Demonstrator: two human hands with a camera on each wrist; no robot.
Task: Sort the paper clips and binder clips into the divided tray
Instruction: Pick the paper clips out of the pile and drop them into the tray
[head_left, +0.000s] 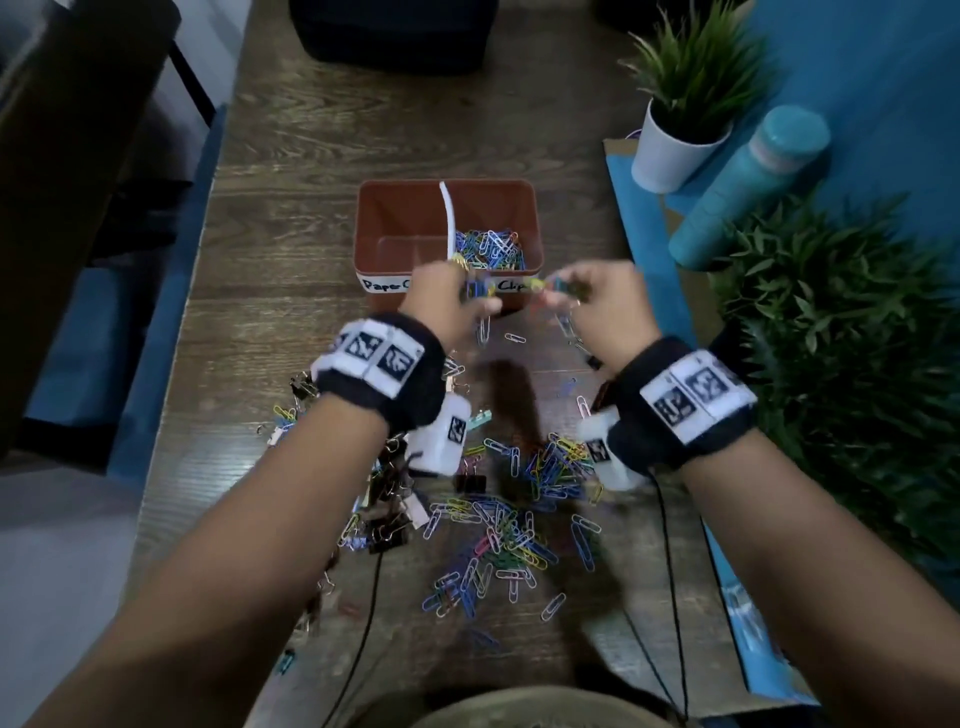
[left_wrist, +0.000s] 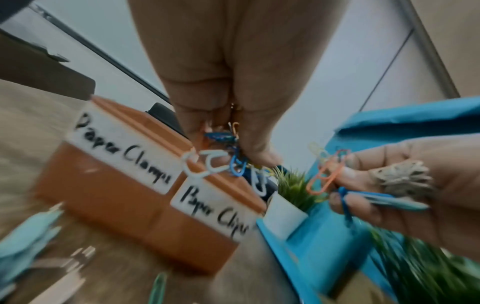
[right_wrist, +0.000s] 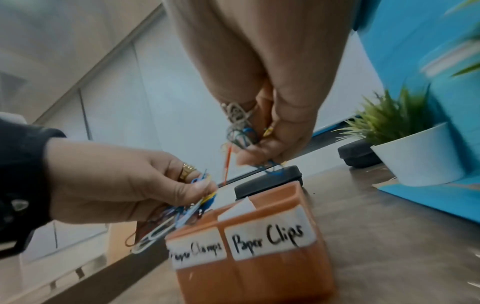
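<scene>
An orange divided tray (head_left: 363, 244) stands mid-table, labelled "Paper Clamps" on the left and "Paper Clips" (right_wrist: 267, 238) on the right. Its right compartment holds coloured paper clips (head_left: 491, 249); the left one looks bare. My left hand (head_left: 475, 291) pinches a tangled bunch of paper clips (left_wrist: 233, 164) just in front of the tray's near wall. My right hand (head_left: 563, 288) grips another bunch (right_wrist: 241, 137) beside it, above the front right corner. Loose paper clips (head_left: 519, 519) lie heaped under my wrists, and dark binder clips (head_left: 384, 499) lie to their left.
A small plant in a white pot (head_left: 675, 150), a teal bottle (head_left: 748, 187) and a leafy plant (head_left: 857, 364) crowd the right side on a blue mat (head_left: 639, 223). A black case (head_left: 395, 36) sits at the far end. Thin cables (head_left: 670, 571) run near me.
</scene>
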